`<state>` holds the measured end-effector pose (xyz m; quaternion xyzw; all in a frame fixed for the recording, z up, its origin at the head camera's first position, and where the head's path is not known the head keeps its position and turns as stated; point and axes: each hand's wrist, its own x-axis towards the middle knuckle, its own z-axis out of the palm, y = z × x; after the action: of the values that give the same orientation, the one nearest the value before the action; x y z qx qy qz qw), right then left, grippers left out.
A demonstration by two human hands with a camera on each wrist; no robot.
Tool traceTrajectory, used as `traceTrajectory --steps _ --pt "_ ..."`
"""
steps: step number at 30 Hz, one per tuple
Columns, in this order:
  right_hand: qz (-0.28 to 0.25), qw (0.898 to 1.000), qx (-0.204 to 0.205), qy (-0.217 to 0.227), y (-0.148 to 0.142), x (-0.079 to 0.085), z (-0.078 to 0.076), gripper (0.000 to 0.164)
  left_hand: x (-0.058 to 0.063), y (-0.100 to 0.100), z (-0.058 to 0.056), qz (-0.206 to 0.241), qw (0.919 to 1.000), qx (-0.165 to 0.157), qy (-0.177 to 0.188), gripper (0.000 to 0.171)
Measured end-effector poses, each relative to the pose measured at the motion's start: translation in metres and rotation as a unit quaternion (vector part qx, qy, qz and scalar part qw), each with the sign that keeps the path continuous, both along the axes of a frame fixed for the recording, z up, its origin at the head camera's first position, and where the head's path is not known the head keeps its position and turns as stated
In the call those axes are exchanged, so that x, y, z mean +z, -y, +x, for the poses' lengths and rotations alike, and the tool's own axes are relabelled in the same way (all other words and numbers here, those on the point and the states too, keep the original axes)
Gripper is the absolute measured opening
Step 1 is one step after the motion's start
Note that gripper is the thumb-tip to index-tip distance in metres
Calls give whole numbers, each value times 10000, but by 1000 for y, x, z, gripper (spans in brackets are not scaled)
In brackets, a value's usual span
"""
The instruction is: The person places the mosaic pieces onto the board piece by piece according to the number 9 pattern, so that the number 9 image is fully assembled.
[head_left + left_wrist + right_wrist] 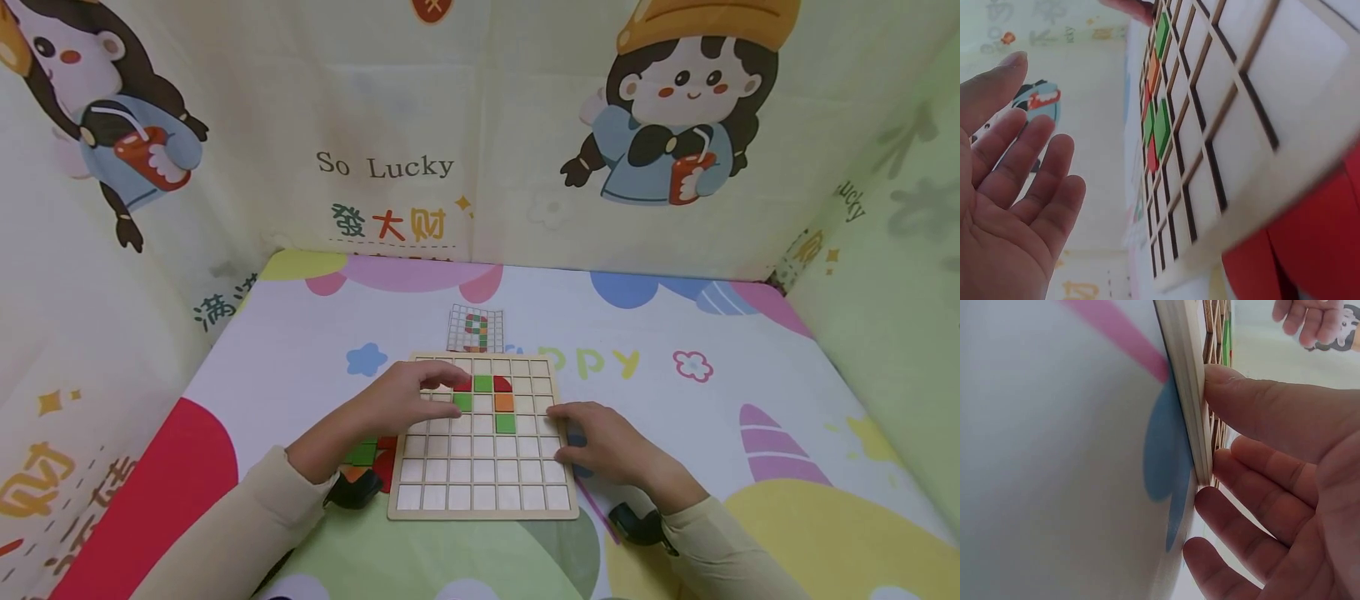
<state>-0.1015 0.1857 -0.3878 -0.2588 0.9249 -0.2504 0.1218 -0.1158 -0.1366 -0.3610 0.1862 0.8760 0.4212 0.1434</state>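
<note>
A wooden grid board [483,515] lies on the table. In its upper cells sit red tiles [502,384], green tiles [483,383] and an orange tile [504,403]. My left hand [405,396] hovers over the board's upper left part, thumb and fingers apart; the left wrist view shows its palm bare. At the board's right side, my right hand [607,440] rests its thumb [1254,406] and fingertips against the wooden edge, fingers loosely bent. It partly covers that edge in the head view.
Behind the board lies a small printed grid card [476,329] with a coloured pattern. Loose green tiles [364,455] and red tiles [386,467] lie by the board's left edge, partly hidden by my left arm. A printed cloth wall [525,217] closes off the back.
</note>
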Motion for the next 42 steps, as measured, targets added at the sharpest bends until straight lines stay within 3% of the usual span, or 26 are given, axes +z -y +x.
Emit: traceTrajectory --steps 6,18,24,33,42 --pt "15 10000 -55 26 0 0 1 51 -1 14 3 83 9998 194 -45 44" --pt "23 10000 -9 -42 1 -1 1 51 -4 40 9 194 9992 287 -223 44" --pt "8 10000 -5 -27 1 -1 1 51 -8 53 13 3 9981 596 -135 42" --pt "25 10000 -11 -29 1 -1 1 51 -10 69 16 -70 9974 654 -291 43" --pt "63 9999 -100 56 1 0 1 52 -11 80 18 -341 9955 863 -174 47"
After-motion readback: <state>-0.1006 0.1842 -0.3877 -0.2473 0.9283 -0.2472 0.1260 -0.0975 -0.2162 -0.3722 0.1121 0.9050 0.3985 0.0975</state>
